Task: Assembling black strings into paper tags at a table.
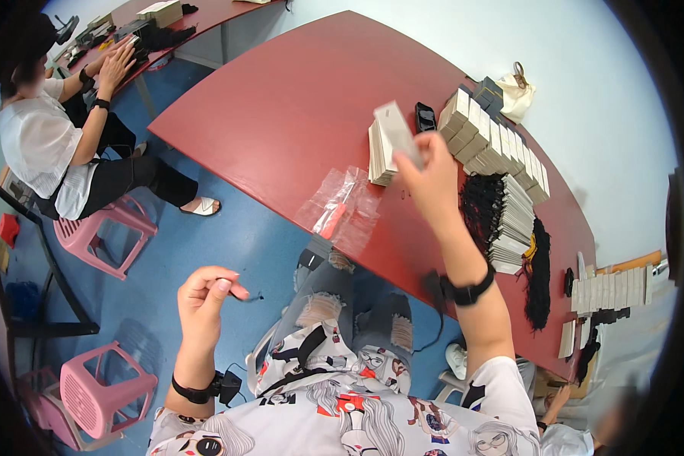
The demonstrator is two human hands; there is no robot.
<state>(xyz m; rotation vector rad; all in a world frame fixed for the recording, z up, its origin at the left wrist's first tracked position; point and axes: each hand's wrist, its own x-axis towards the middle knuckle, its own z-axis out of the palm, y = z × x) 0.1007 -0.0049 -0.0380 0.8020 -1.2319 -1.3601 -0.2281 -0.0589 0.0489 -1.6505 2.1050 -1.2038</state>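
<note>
My right hand [425, 171] is raised over the red table, pinching a pale, flat rectangular card [397, 135] that is slightly blurred. Right beside the card, partly behind it, a stack of similar pale cards [378, 156] stands on the table. My left hand [205, 300] is off the table, above the blue floor, its thumb and fingers closed together. A small dark bit shows by those fingertips; what they hold is too small to make out. Between the hands, a clear plastic bag [349, 216] lies at the table's edge with a reddish item [331, 220] on it.
Bundled pale cards [501, 144] line the right of the red table [296, 99], near black cords [538, 281] and a row of cards [513, 220]. A black object [425, 118] lies behind. Pink stools [99, 395] stand left; a seated person [53, 137] works there, another sits lower right.
</note>
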